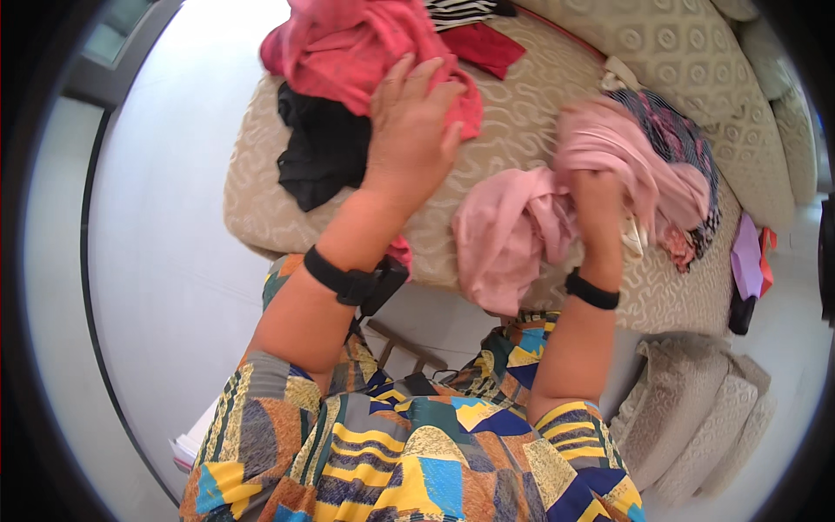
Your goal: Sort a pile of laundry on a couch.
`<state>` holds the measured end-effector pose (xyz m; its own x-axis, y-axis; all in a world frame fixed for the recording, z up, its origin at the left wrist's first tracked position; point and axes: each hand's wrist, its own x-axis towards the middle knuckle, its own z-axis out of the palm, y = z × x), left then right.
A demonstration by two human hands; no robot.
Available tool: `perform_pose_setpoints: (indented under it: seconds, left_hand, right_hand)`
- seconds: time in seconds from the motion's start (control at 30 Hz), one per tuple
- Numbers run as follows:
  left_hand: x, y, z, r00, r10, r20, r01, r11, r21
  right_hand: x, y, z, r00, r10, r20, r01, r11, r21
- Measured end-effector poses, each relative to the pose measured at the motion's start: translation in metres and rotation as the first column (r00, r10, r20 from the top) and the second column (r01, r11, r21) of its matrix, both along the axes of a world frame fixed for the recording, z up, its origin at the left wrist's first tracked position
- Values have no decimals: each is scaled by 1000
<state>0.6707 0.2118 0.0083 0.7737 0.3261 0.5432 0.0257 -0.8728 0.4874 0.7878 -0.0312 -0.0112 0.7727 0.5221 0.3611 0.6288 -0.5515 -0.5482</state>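
Note:
My left hand (414, 127) rests against a coral-pink garment (352, 65), its fingers spread across the bunched cloth. Below that garment lies a crumpled black cloth (323, 147). On the other side, my right hand (597, 202) is gripping a light pink garment (502, 235); folds of it cover the fingers, and the cloth is slightly blurred. Beyond the right hand, a dark patterned garment (678, 134) lies partly under the light pink one. A black strap circles each wrist, and the left one carries a small black device.
The clothes lie on a beige patterned cushioned seat (515, 127) with a padded backrest (685, 59). A red cloth (483, 49) and a striped cloth (463, 13) are at the far side. Purple fabric (747, 254) hangs at the right edge. Folded beige fabric (685, 411) is at lower right.

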Motion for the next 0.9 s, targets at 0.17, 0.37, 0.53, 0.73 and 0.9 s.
perform_pose_setpoints:
  seconds: [0.17,0.37,0.53,0.73,0.9]
  left_hand:
    - [0,2,2,998,-23,-65,29,996,83]
    - [2,-4,7,997,29,-67,-20,991,131]
    - [3,1,12,998,48,-29,-43,985,165]
    - [2,19,9,985,168,-32,-159,971,177]
    - [1,24,9,982,172,-79,-152,965,211]
  right_hand:
    - [-27,16,1,992,-125,32,127,901,-414]
    - [-35,35,11,969,157,-191,-166,986,-30]
    - [-75,67,9,879,378,-289,-360,926,118]
    - [-75,48,25,844,452,-290,-431,892,135]
    - [-63,33,40,868,241,-434,-272,962,-10]
